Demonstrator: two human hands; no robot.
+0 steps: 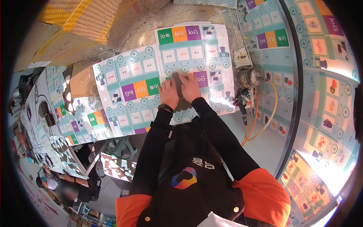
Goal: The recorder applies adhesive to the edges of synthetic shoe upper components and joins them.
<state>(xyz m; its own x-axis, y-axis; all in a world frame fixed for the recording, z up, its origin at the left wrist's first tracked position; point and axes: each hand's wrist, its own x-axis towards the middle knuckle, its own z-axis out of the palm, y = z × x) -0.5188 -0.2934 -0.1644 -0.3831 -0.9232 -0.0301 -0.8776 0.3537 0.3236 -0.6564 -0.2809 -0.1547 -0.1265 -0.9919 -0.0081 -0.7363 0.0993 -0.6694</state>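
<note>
Brown strip (177, 85) between left hand (169, 93) and right hand (190, 87)

Head view: both black-sleeved arms reach up from the lower edge and converge at mid-frame. Palm down, the left hand points its slightly bent fingers up the frame, a dark watch (165, 108) at its wrist. The right hand angles up and left, fingers curled at the strip's right edge. Both touch the strip; their undersides are hidden, so I cannot tell how tightly either has closed on it.

Lettering fills purple, orange and green blocks on the printed sheets (223, 87) beneath; some blocks stand upside down. The apron (211, 185), lower centre, bears white lettering and a multicoloured emblem (184, 178).

At mid-frame, the strip's long axis runs nearly top to bottom, its upper end leaning left.
</note>
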